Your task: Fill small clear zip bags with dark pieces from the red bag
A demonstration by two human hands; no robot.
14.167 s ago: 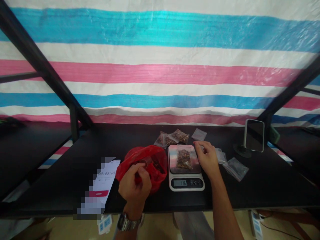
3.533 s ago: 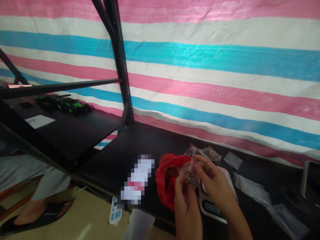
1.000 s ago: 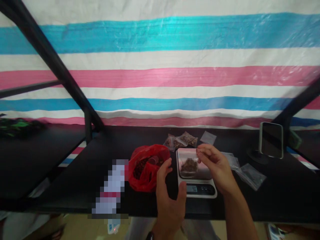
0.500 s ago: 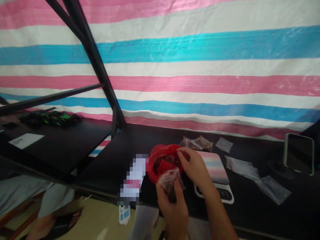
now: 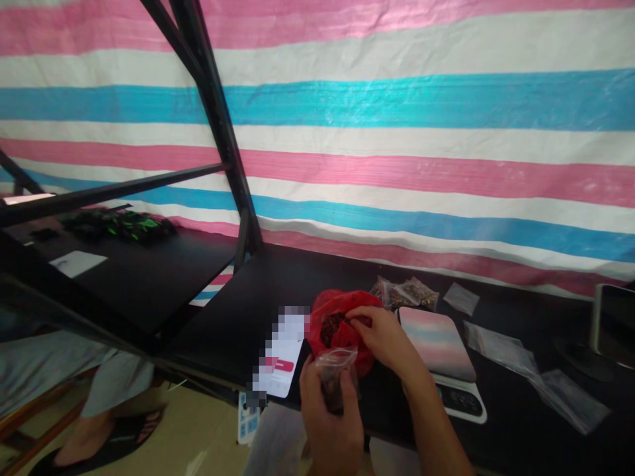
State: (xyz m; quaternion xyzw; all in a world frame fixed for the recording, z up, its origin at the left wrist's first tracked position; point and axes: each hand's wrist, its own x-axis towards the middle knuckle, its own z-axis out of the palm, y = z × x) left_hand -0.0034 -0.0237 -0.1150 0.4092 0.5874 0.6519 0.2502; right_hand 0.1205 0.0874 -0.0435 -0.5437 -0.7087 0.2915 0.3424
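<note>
My left hand (image 5: pixel 330 413) is closed round a small clear zip bag (image 5: pixel 333 378) with dark contents, its mouth facing up. Just beyond it a red plastic bag (image 5: pixel 325 304) lies open, full of small reddish-brown pieces (image 5: pixel 331 327). My right hand (image 5: pixel 381 334) reaches over the red bag's right side, thumb and fingertips drawn together at the pieces. What sits between those fingertips is too small to make out. Right of this hand stands a white kitchen scale (image 5: pixel 469 400) with a shiny plate (image 5: pixel 436 340) that mirrors the stripes.
Filled zip bags (image 5: pixel 409 292) lie behind the scale; flat zip bags (image 5: pixel 501 347) lie to its right. A phone (image 5: pixel 285 370) is left of the red bag, a dark-screened device (image 5: pixel 615 324) on a stand far right. A black metal frame (image 5: pixel 218 119) rises left. Another person's leg (image 5: pixel 102 390) shows below.
The view has shifted, so most things sit farther right. My right fingertips have moved from the red bag's rim inward over the pieces. My left hand still holds the zip bag.
</note>
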